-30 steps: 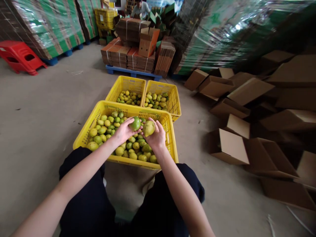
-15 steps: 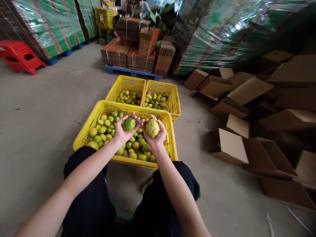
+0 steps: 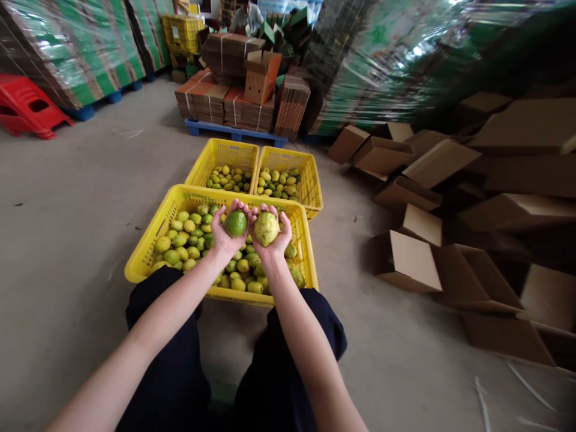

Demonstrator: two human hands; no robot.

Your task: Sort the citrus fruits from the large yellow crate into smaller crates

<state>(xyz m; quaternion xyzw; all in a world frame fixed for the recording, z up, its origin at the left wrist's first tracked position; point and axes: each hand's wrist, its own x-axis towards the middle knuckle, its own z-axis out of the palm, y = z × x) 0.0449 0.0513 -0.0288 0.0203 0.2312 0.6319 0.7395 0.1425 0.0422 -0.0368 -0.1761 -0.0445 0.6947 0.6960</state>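
Observation:
Cupped palm up, my left hand [image 3: 224, 238] holds a smooth green lemon [image 3: 236, 223]. Right beside it, my right hand [image 3: 275, 243] cradles a larger yellow-green lemon [image 3: 266, 228] with a bumpy, blemished skin. Both hands are above a large yellow plastic crate [image 3: 155, 210], their fingertips close together. Inside that crate lie many yellow and green lemons [image 3: 180, 240], partly hidden by my hands and forearms. The crate stands on the floor in front of my knees.
Behind it are two smaller yellow crates [image 3: 314, 180] of lemons. Flattened cartons are stacked on a blue pallet [image 3: 234, 133]. Open cardboard boxes [image 3: 411, 264] lie piled at right. A red stool [image 3: 31, 108] and wrapped pallets [image 3: 90, 54] are at left. A person [image 3: 247, 19] is at the back.
My hands have come closer together, with the right hand moving inward to the left. Both lemons are still held. The view has shifted slightly.

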